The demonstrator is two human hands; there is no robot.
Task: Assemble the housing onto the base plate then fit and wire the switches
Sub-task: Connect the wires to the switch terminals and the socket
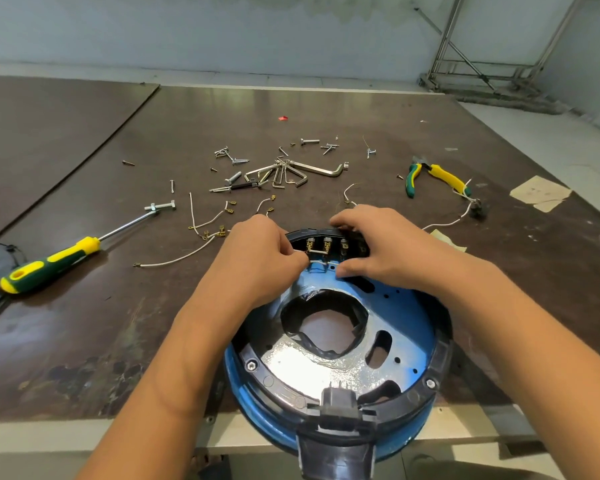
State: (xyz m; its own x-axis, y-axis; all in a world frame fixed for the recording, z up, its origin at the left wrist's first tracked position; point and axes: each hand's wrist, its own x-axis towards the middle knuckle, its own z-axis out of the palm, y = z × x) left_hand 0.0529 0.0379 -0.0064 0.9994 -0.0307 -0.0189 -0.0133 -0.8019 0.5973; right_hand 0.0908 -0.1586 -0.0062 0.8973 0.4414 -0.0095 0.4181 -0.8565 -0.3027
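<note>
At the near edge of the dark brown bench (118, 323), partly overhanging it, your blue round metal base plate (406, 306) lies with the black plastic housing ring (442, 344) seated on it. A row of black switches with brass terminals (326, 244) stands inside the ring's far rim. Your left hand (257, 261) pinches one end of a short white wire (321, 263) just below the switches. Your right hand (378, 251) sits close beside it, fingers curled over the far rim of the housing ring, thumb at the wire's other end. Toward the bench's left edge lies a yellow-and-green-handled screwdriver (49, 265). Loose white wires with brass terminals (219, 233) lie just beyond your left hand. Mid-bench are silver hex keys (291, 173) and scattered steel screws (309, 141); yellow-and-green pliers (444, 176) rest toward the right edge.
</note>
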